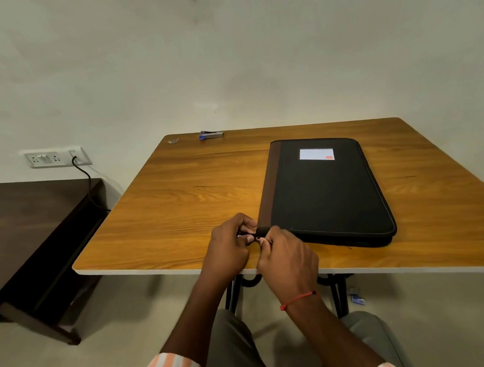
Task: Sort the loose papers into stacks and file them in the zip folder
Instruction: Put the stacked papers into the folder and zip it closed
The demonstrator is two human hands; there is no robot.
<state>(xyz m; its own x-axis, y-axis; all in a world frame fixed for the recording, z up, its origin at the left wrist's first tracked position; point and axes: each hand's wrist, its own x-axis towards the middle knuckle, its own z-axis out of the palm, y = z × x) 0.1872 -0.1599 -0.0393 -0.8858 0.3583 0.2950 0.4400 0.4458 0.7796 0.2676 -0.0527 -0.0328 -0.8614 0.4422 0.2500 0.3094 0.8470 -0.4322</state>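
The flat black cloth zip folder point(325, 194) with a brown side strip lies right of the middle on the wooden table point(177, 188). The left hand point(228, 242) and right hand point(287, 256) pinch what look like small dark zip tabs point(253, 236) at its lower left corner. A hard tug could jam the zip or slide the folder.

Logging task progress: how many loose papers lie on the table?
0. None show on the table; only the zip folder and a stapler. Some may be hidden inside the folder.

Wooden table point(178, 202), zip folder point(322, 194), blue stapler point(211, 135), perhaps paper clips point(173, 141)
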